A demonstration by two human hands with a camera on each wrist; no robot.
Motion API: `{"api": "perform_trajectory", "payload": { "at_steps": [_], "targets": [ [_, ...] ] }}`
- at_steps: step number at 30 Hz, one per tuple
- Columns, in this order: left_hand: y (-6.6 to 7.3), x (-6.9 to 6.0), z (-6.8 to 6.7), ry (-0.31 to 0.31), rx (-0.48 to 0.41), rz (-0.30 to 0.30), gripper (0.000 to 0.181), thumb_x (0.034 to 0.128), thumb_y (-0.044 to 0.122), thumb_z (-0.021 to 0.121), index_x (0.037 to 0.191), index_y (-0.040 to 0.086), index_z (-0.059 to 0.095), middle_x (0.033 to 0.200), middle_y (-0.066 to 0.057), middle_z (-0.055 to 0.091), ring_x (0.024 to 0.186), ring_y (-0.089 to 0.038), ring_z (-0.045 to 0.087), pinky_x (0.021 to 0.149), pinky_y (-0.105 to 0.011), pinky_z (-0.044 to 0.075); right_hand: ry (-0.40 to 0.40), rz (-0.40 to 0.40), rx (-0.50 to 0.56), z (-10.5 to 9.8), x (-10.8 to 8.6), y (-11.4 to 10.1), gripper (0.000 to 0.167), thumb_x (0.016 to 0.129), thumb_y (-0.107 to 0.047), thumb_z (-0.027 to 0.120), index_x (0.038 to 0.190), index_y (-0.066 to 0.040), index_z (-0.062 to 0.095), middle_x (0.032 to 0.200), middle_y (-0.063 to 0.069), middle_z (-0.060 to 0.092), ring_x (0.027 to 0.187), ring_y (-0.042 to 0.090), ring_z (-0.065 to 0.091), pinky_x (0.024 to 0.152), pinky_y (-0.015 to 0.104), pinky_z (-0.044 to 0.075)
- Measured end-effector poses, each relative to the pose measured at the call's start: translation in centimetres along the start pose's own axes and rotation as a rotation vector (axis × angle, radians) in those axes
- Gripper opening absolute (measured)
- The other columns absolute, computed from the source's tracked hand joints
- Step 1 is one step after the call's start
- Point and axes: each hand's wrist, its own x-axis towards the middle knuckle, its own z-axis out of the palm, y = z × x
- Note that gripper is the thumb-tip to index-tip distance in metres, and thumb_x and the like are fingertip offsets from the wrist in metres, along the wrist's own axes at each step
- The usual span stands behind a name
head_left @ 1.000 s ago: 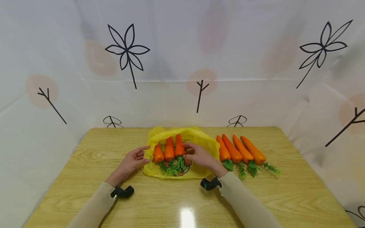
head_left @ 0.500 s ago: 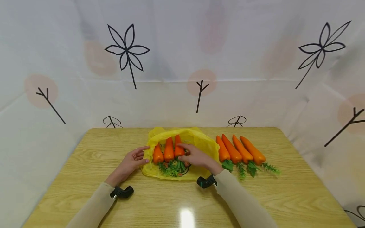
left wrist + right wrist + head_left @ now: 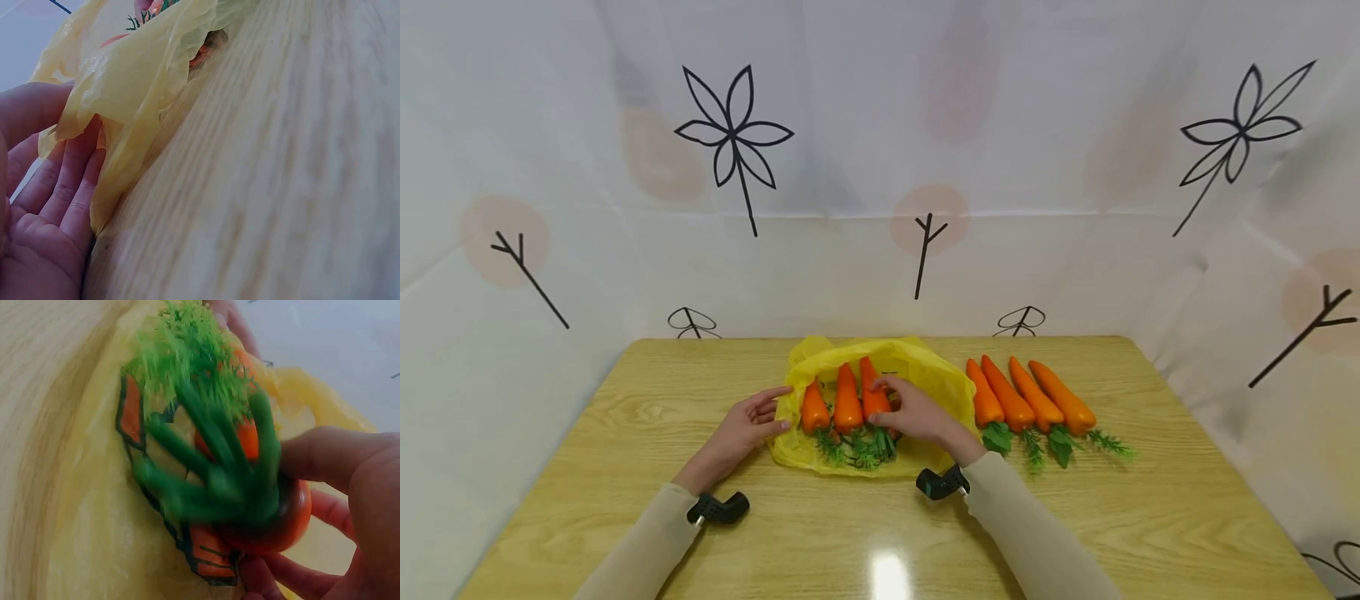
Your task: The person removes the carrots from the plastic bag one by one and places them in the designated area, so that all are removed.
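The rightmost carrot of three lies in the open mouth of a yellow plastic bag, just below the centre of the frame. The right hand holds it, thumb and fingers closed round its thick orange end; its green stems are blurred in the right wrist view, so their exact shape is hard to judge. To its left in the bag are a middle carrot and a left carrot, leafy ends toward the lower edge of the frame. The left hand touches the bag's left edge, its thumb and long, relaxed fingers wide apart. Right of the bag, four carrots lie slanted in a row on the wood-grain table. A white cloth with plant drawings fills the upper frame.
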Motion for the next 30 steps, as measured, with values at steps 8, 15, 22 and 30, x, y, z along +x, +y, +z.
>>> {"api": "perform_trajectory", "payload": {
  "at_steps": [8, 15, 22, 30],
  "targets": [
    [0.3, -0.2, 0.0, 0.007, 0.007, 0.004, 0.066, 0.0923, 0.019, 0.074, 0.151, 0.012, 0.045, 0.154, -0.023, 0.035, 0.139, -0.038, 0.036, 0.11, -0.055, 0.032, -0.021, -0.018, -0.046, 0.0, 0.0, 0.0, 0.045, 0.099, -0.013, 0.059, 0.144, -0.017, 0.055, 0.154, 0.013, 0.039, 0.138, 0.034, 0.037, 0.101, 0.052, 0.039],
    [0.2, -0.2, -0.1, 0.004, 0.011, 0.002, 0.066, 0.0925, 0.02, 0.074, 0.151, 0.013, 0.045, 0.157, -0.023, 0.027, 0.142, -0.039, 0.03, 0.112, -0.057, 0.027, 0.0, -0.007, -0.031, 0.2, 0.3, 0.1, 0.04, 0.095, -0.016, 0.067, 0.134, -0.017, 0.061, 0.145, 0.012, 0.048, 0.122, 0.03, 0.052, 0.096, 0.049, 0.044],
    [0.1, -0.2, -0.1, 0.005, 0.012, 0.0, 0.065, 0.093, 0.02, 0.073, 0.151, 0.013, 0.045, 0.158, -0.024, 0.025, 0.143, -0.041, 0.028, 0.112, -0.057, 0.025, 0.038, -0.027, -0.006, 0.2, 0.2, 0.5, 0.042, 0.09, -0.014, 0.073, 0.13, -0.015, 0.062, 0.125, 0.012, 0.058, 0.09, 0.022, 0.059, 0.074, 0.036, 0.05],
    [0.0, -0.2, 0.0, 0.003, 0.0, -0.002, 0.064, 0.0931, 0.022, 0.073, 0.151, 0.014, 0.045, 0.159, -0.023, 0.025, 0.144, -0.039, 0.027, 0.113, -0.056, 0.024, 0.063, 0.011, 0.097, -0.5, -0.6, 0.5, 0.04, 0.09, -0.011, 0.072, 0.129, -0.016, 0.064, 0.129, 0.012, 0.057, 0.096, 0.026, 0.058, 0.078, 0.037, 0.05]
  ]
}}
